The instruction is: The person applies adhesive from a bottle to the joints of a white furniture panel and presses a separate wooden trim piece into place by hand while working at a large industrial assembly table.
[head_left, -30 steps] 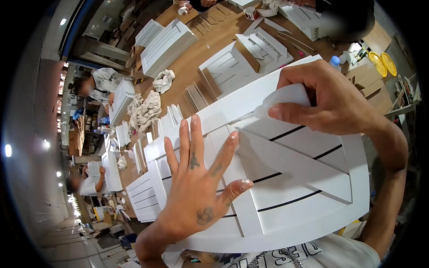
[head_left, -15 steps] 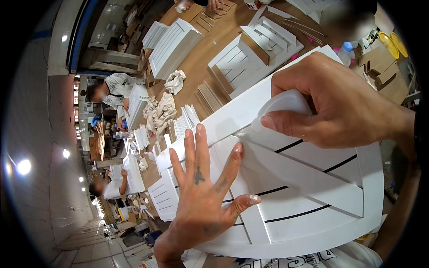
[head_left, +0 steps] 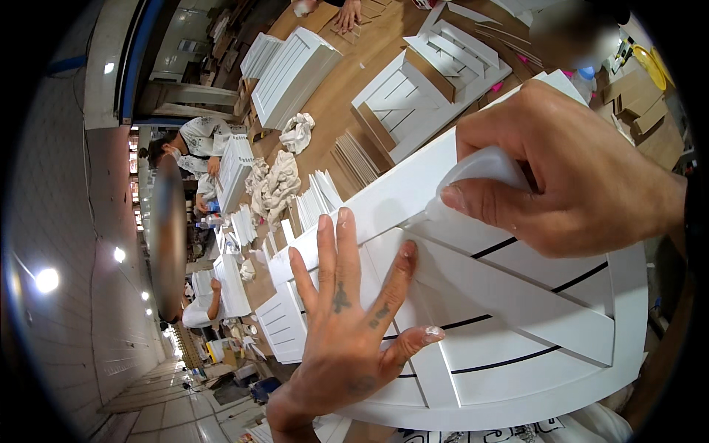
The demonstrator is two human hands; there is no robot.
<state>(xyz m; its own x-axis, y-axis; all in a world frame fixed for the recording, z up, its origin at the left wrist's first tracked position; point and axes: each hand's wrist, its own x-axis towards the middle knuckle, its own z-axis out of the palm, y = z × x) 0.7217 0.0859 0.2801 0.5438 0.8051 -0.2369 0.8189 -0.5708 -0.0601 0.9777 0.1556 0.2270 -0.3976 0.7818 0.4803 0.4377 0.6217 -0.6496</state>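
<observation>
A white panel [head_left: 517, 395] with a curved edge, raised strips and dark slots between its boards lies in front of me. My left hand [head_left: 343, 321] rests on it with the fingers spread, holding nothing. My right hand [head_left: 569, 173] is closed around a translucent white squeeze bottle [head_left: 484, 173], which is tilted with its nozzle pointing down to the left. The nozzle tip is at the seam beside the long edge strip, just beyond my left index finger. Whether anything flows from the tip, I cannot tell.
Beyond the panel, a wooden table [head_left: 384, 48] carries stacked white panels [head_left: 288, 77], crumpled cloths [head_left: 275, 184], thin strips [head_left: 360, 159] and a partly assembled panel [head_left: 413, 103]. Other people work around the table; one hand [head_left: 348, 13] reaches in at the far edge. Cardboard pieces [head_left: 642, 103] lie at the right.
The whole view has shifted a little, so the panel and both hands appear slightly farther right. My grip on the squeeze bottle is the same. At the far edge, another person's hand has moved lower.
</observation>
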